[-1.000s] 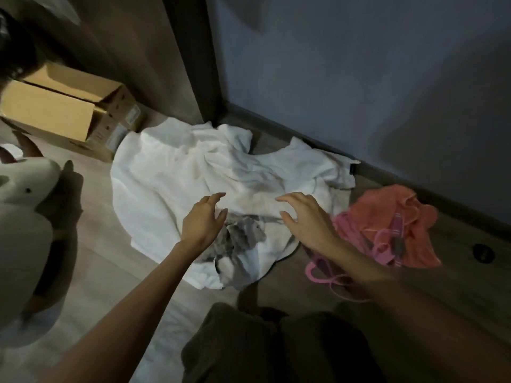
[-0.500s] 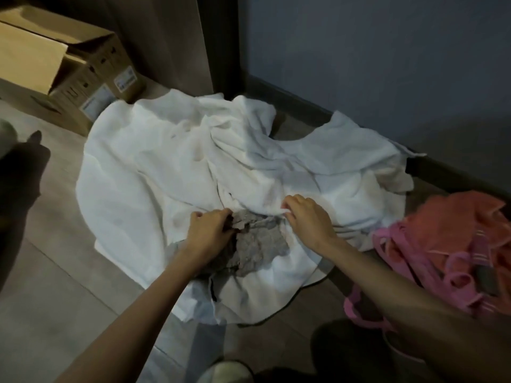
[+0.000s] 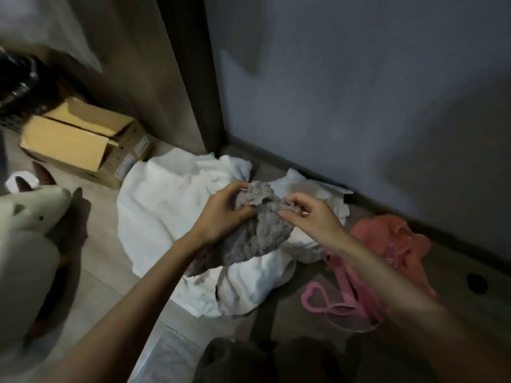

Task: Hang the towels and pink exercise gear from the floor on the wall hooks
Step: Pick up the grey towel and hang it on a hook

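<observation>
Grey towel [image 3: 260, 236] x1, coral towel [image 3: 387, 239] x1

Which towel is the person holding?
The small grey towel, held by the left hand and right hand; the white towel and orange towel lie on the floor.

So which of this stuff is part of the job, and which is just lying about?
Job: grey towel gripped by left hand and right hand, white towel, orange-pink towel, pink exercise gear.
Lying about: cardboard box, white soft toy.
</observation>
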### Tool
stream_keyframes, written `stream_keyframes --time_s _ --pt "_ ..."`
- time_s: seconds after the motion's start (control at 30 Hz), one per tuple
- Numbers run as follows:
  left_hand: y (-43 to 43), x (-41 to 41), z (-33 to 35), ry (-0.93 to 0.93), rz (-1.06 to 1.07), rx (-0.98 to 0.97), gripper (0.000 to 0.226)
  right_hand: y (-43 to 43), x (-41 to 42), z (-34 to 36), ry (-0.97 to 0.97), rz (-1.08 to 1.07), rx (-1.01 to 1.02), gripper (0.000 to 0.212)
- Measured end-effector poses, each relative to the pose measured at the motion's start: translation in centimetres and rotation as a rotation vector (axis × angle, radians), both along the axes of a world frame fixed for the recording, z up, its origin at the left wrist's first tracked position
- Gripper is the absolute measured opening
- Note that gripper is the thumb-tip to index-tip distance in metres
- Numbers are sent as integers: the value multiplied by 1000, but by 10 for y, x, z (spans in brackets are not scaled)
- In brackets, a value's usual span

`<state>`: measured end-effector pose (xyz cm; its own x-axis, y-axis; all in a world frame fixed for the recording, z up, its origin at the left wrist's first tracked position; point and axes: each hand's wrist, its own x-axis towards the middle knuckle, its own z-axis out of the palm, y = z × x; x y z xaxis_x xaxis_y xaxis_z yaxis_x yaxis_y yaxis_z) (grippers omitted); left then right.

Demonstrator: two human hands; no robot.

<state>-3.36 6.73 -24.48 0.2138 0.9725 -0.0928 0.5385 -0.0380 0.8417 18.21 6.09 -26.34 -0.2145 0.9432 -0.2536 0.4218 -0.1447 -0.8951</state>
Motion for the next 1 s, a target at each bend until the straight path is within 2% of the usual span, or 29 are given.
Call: stream_keyframes --time_s 0.2,0.37,0.5,0.57,0.67,0.77,0.83,0.9,0.93,1.0 --pt "19 16 208 -39 21 -27 35 12 40 220 -92 -111 139 19" --pt "31 28 382 -52 121 96 18 6 77 421 -126 -127 264 18" --pt "45 41 512 -56 144 247 21 -11 106 557 -208 -111 374 28" --pt "47 54 571 -74 99 336 27 -21 116 605 -219 -70 365 31" --pt "41 83 648 -112 -149 435 18 -37 116 660 -132 -56 342 29" --pt "31 114 703 -62 -401 548 18 -49 109 704 -37 -176 460 37" --pt "26 130 732 -24 -489 644 23 -56 107 729 -8 -236 532 46" --pt "19 140 760 -4 -562 722 16 -62 111 748 -36 -234 555 54" --pt "16 144 772 -6 -596 751 13 -65 113 755 -43 -230 557 51" --pt "10 148 793 -14 -645 803 12 -72 116 769 -79 -271 579 30"
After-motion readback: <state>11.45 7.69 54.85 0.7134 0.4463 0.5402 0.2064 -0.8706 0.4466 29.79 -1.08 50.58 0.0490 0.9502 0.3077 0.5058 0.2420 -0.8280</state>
